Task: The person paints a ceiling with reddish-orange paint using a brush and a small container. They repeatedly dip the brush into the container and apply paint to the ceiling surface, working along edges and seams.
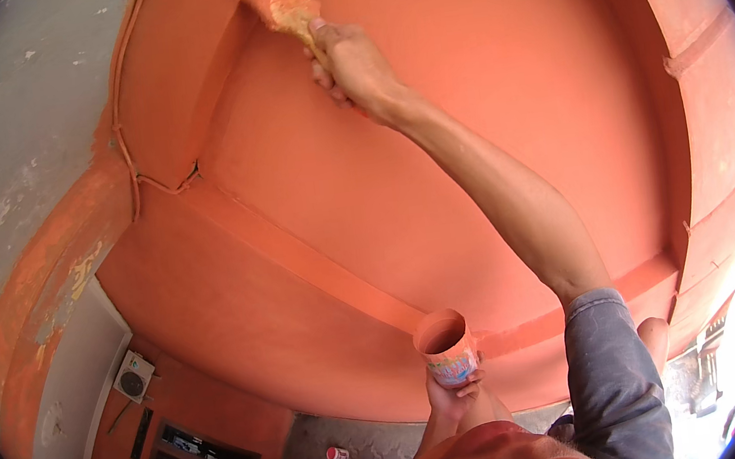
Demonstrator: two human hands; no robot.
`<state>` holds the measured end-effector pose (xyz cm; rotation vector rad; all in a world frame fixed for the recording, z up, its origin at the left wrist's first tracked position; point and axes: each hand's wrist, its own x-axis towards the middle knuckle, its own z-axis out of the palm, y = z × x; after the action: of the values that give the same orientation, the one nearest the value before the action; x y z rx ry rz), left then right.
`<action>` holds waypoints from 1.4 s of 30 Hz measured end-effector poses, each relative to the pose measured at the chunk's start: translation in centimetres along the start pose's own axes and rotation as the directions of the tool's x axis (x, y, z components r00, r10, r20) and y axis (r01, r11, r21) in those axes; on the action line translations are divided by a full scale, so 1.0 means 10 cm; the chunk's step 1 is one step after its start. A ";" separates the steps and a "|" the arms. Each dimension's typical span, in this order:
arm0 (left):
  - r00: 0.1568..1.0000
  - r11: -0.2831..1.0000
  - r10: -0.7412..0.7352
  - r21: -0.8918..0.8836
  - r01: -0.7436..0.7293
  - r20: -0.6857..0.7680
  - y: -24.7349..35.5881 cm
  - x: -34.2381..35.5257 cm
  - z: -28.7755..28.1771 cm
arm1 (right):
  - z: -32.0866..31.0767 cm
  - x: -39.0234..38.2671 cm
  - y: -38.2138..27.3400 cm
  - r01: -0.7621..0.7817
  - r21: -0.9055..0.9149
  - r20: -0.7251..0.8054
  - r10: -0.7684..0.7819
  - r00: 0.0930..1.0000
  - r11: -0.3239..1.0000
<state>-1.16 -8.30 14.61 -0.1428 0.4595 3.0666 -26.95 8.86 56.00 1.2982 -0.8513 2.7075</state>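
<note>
High up, my right hand (355,66) is closed round the handle of a wide paintbrush (292,11). Its bristles are coated in orange paint and lie against or very near the orange beam at the top; contact is hard to tell. Low in the middle, my left hand (459,396) grips a round paint tub (449,365) from below. The tub has an orange-smeared rim and a colourful printed side. Its mouth faces up, and the inside looks dark orange. My right arm stretches across the orange wall panel (471,181).
Orange-coated cables (132,170) run along the upper left beside a grey, patchy surface (3,135). Far below are an air conditioner unit (133,378), a dark window opening (203,457), a red-and-white container (337,454) and clutter on the grey floor (373,437). Bright light enters at right.
</note>
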 end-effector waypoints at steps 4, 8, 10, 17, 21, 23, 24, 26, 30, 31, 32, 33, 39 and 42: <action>1.000 1.000 -0.018 0.004 0.018 0.022 0.01 0.04 0.06 | 0.17 0.04 0.21 -0.074 -0.110 0.127 0.088 0.988 0.991; 0.999 1.000 -0.010 -0.023 0.011 0.053 -0.03 0.01 0.01 | 0.01 -0.13 0.11 -0.186 -0.106 0.137 0.200 0.970 0.977; 0.999 1.000 -0.010 -0.025 0.011 0.032 -0.02 0.00 -0.01 | -0.09 -0.21 0.04 -0.097 0.023 0.095 0.095 0.991 0.995; 0.999 1.000 -0.006 -0.019 0.006 -0.036 0.04 0.02 -0.04 | 0.23 -0.05 0.09 -0.032 -0.049 0.040 0.033 0.999 0.998; 1.000 1.000 0.008 -0.012 -0.007 0.009 0.03 0.02 -0.07 | 0.27 -0.14 0.25 -0.091 -0.063 0.142 0.099 0.985 0.994; 0.999 1.000 0.017 -0.013 -0.016 0.028 0.01 0.00 -0.07 | 0.19 -0.21 0.27 -0.045 0.019 0.068 0.044 0.997 0.999; 0.999 1.000 0.017 -0.015 -0.017 0.036 -0.01 0.01 -0.03 | 0.16 -0.23 0.28 -0.020 0.058 0.024 0.018 1.000 0.998; 0.999 0.999 0.019 -0.035 -0.018 0.048 -0.06 0.00 0.07 | 0.17 -0.18 0.23 0.013 0.129 -0.010 -0.012 1.000 0.991; 0.998 0.999 0.031 -0.043 -0.029 0.051 -0.05 0.00 0.01 | 0.44 -0.04 0.33 -0.035 0.059 0.037 0.033 0.999 0.998; 0.998 0.999 0.037 -0.037 -0.035 0.047 -0.04 0.00 0.00 | 0.50 -0.01 0.40 -0.038 0.018 0.058 0.037 0.998 0.999; 0.999 0.999 0.035 -0.032 -0.034 0.036 -0.03 0.01 -0.01 | 0.56 0.02 0.50 -0.039 -0.025 0.079 0.041 0.996 0.999; 0.999 0.999 0.037 -0.030 -0.037 0.027 -0.02 0.01 -0.01 | 0.60 0.01 0.52 -0.040 -0.066 0.105 0.047 0.993 0.997; 0.999 0.999 0.035 -0.029 -0.035 0.011 -0.03 0.01 -0.04 | 0.42 -0.17 0.65 -0.132 -0.311 0.318 0.234 0.919 0.941; 0.997 0.999 0.040 -0.020 -0.039 0.070 -0.01 0.01 -0.09 | 0.36 -0.15 0.56 -0.045 -0.443 0.303 0.197 0.932 0.896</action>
<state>-1.14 -8.44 13.69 -0.0272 0.4359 3.1031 -24.81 2.71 54.14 1.6619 -1.5086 2.2002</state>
